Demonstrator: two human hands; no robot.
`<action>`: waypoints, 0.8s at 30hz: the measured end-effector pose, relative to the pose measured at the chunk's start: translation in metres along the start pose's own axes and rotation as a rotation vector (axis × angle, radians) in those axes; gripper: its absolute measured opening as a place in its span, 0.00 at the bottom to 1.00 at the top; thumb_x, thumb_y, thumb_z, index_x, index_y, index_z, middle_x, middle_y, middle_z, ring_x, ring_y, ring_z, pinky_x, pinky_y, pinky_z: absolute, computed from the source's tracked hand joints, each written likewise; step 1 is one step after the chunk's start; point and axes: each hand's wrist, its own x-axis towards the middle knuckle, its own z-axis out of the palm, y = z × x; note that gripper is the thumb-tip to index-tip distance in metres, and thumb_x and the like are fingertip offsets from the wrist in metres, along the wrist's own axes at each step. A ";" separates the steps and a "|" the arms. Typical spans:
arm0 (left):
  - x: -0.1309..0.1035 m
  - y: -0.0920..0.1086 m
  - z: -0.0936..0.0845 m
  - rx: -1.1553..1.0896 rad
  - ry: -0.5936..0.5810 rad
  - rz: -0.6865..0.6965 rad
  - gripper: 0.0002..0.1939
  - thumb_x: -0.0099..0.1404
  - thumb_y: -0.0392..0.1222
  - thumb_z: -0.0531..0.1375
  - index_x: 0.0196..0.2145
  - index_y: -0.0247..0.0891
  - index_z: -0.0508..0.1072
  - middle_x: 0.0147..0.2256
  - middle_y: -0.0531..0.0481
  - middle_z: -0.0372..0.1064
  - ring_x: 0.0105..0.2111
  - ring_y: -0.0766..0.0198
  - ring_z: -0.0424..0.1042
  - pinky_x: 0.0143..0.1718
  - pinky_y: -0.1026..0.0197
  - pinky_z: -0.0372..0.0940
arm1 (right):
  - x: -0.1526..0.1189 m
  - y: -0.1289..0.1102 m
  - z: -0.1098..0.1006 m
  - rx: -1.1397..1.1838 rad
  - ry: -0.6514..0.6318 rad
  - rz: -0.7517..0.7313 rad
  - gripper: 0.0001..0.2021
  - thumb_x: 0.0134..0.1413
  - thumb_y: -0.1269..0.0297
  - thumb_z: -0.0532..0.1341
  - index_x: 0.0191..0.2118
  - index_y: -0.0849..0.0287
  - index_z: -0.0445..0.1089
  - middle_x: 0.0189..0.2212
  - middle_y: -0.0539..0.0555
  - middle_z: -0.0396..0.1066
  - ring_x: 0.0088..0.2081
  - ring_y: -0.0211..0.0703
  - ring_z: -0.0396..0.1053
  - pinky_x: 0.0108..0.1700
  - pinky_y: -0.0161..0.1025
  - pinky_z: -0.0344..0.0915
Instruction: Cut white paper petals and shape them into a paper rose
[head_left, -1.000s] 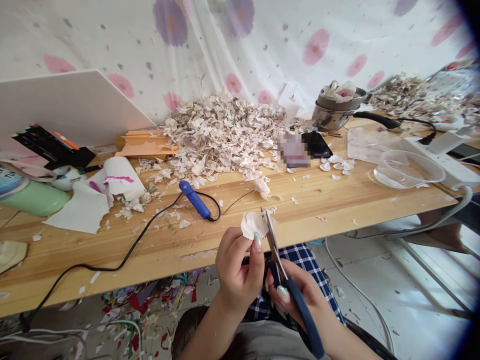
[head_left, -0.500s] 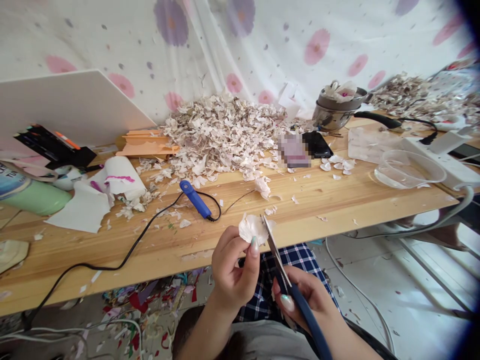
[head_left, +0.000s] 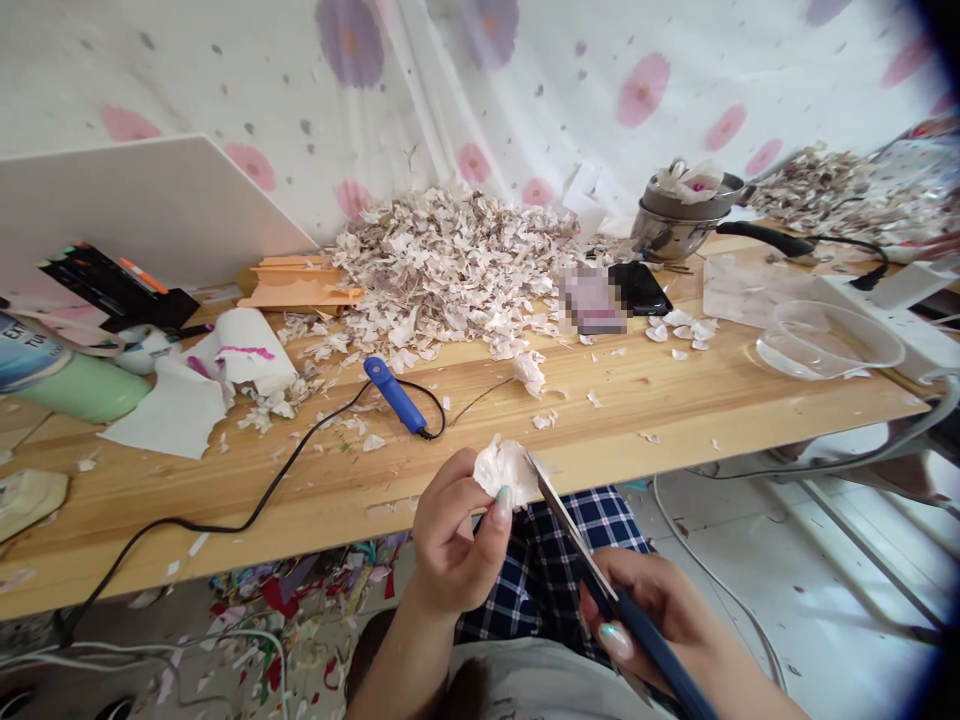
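My left hand (head_left: 459,532) pinches a thin, pale pinkish-white petal (head_left: 501,466) between thumb and fingers, just past the table's front edge. In my right hand (head_left: 651,602) are dark-blue-handled scissors (head_left: 576,540), their fingers wrapped round the handles. The scissor tips meet the petal's right edge; whether the blades grip it I cannot tell. Beyond the petal lies a crumpled pale flower (head_left: 529,374) on a thin wire stem. Small trimmed scraps (head_left: 545,421) rest on the table close by.
A big heap of pale petals (head_left: 450,270) covers the table's back. Left of centre lies a blue corded tool (head_left: 395,396). A pot (head_left: 675,225), a black phone-like object (head_left: 640,289), a clear plastic tub (head_left: 829,340) and a white power strip (head_left: 892,320) stand rightward.
The scissors and my right hand have shifted a little right and down. The petal bit seen beyond the blade is gone from there, and more scrap shows on the table behind.
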 end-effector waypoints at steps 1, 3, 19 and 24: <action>0.000 -0.001 0.000 -0.021 -0.010 0.000 0.07 0.65 0.36 0.57 0.29 0.40 0.70 0.26 0.50 0.65 0.30 0.63 0.66 0.29 0.61 0.63 | 0.000 0.000 0.000 -0.006 0.003 0.000 0.21 0.47 0.44 0.65 0.27 0.58 0.65 0.21 0.46 0.55 0.22 0.34 0.49 0.22 0.33 0.44; -0.001 -0.003 0.000 -0.072 -0.014 -0.012 0.05 0.64 0.36 0.57 0.30 0.40 0.71 0.27 0.50 0.65 0.30 0.63 0.66 0.30 0.61 0.63 | 0.000 0.001 -0.001 -0.026 0.007 -0.002 0.21 0.48 0.44 0.65 0.27 0.59 0.65 0.21 0.46 0.56 0.23 0.34 0.50 0.23 0.33 0.45; 0.000 0.022 0.024 -0.230 0.039 -0.563 0.14 0.66 0.50 0.58 0.29 0.39 0.74 0.24 0.53 0.64 0.25 0.66 0.63 0.29 0.65 0.59 | 0.006 0.016 0.005 -0.329 0.202 -0.080 0.17 0.53 0.50 0.61 0.27 0.59 0.63 0.23 0.48 0.58 0.27 0.38 0.56 0.27 0.34 0.52; 0.001 0.028 0.028 -0.205 0.082 -0.575 0.13 0.67 0.46 0.57 0.29 0.38 0.74 0.27 0.52 0.67 0.27 0.68 0.64 0.30 0.66 0.58 | 0.008 0.017 0.006 -0.350 0.180 -0.114 0.16 0.54 0.49 0.60 0.29 0.58 0.63 0.24 0.48 0.60 0.27 0.39 0.57 0.29 0.35 0.57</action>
